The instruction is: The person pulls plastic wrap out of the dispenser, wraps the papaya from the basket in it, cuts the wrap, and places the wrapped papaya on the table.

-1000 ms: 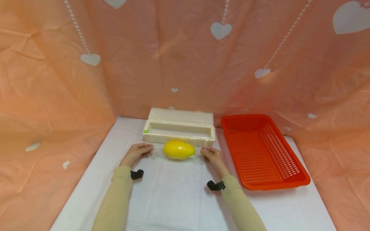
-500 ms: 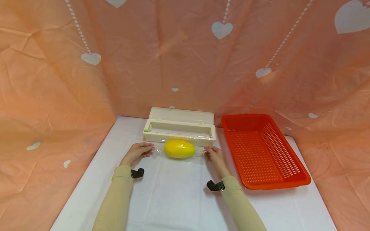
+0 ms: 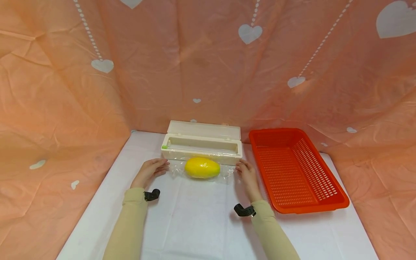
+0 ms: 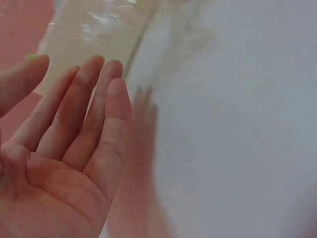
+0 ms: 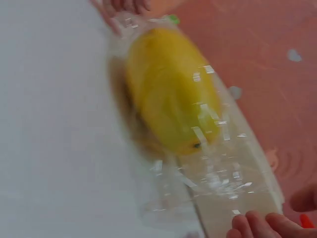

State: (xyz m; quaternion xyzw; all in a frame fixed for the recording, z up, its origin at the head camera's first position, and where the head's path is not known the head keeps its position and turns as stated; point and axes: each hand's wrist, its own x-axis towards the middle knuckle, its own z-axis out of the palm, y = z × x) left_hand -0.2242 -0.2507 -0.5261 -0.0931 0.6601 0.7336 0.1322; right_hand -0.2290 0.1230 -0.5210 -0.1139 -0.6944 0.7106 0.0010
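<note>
A yellow mango (image 3: 202, 167) with a greenish end lies on the table, loosely covered by clear plastic wrap (image 3: 177, 168) that spreads past both of its ends. Behind it stands a cream plastic wrap dispenser box (image 3: 201, 156), lid raised, with a green piece at its left end. My left hand (image 4: 64, 144) is empty, palm showing and fingers extended, just left of the wrap. On the other side, my right hand (image 3: 247, 176) holds nothing, its fingertips (image 5: 252, 223) close to the wrap's right end near the box corner.
A red-orange plastic basket (image 3: 266, 187) with slotted walls stands right of the right hand. The white-covered table (image 3: 195, 224) meets an orange curtain (image 3: 208, 72) with heart prints behind the box and along both sides.
Both hands have let go of the wrap's ends and drawn outward, the left one to the left and the right one to the right. The mango stays nearly where it was.
</note>
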